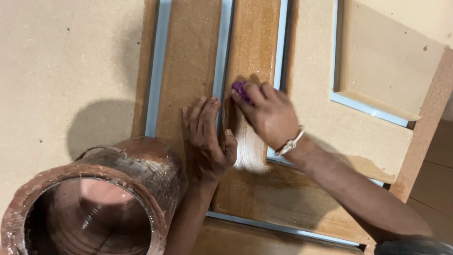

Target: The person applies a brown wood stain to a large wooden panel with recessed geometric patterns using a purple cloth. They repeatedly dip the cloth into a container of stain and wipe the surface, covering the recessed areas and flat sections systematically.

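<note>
right hand (pixel 269 115) presses a purple cloth (pixel 240 88) on the wooden panel (pixel 252 47); left hand (pixel 206 137) lies flat beside it; stained can (pixel 94 198) near

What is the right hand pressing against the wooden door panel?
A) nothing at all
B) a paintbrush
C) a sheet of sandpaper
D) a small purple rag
D: the right hand has its fingertips on a small purple rag, pressed to the stained wooden strip, while the left hand lies flat beside it.
</note>
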